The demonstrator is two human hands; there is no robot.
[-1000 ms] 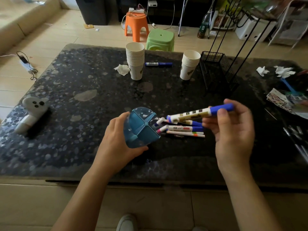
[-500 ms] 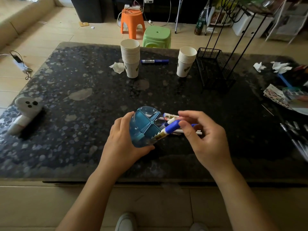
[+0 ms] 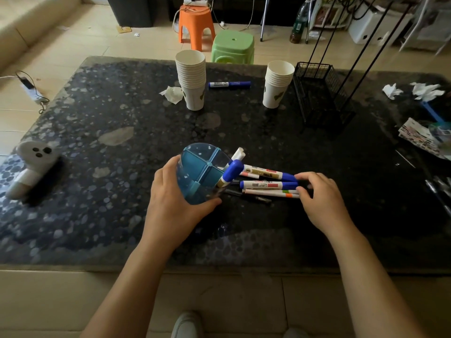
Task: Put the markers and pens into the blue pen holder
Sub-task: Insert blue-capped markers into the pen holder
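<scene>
My left hand (image 3: 170, 203) grips the clear blue pen holder (image 3: 200, 172), which has four compartments and is tilted with its mouth to the right. A blue-capped marker (image 3: 230, 175) sticks out of its near right compartment, and a white-capped pen (image 3: 238, 154) pokes out behind it. Several markers and pens (image 3: 268, 185) lie in a pile on the dark table just right of the holder. My right hand (image 3: 322, 201) rests at the pile's right end, fingertips touching the blue caps, with nothing lifted. Another blue marker (image 3: 229, 84) lies far back between the cup stacks.
Two stacks of paper cups (image 3: 191, 81) (image 3: 278, 82) stand at the back, with a black wire basket (image 3: 317, 93) to their right. A white brush (image 3: 31, 164) lies at the left edge. Crumpled tissues (image 3: 415, 90) and papers (image 3: 419, 137) sit at the right.
My right hand carried the blue-capped marker to the holder, slid it in and let go. It then moved right to the end of the pile. My left hand kept hold of the holder.
</scene>
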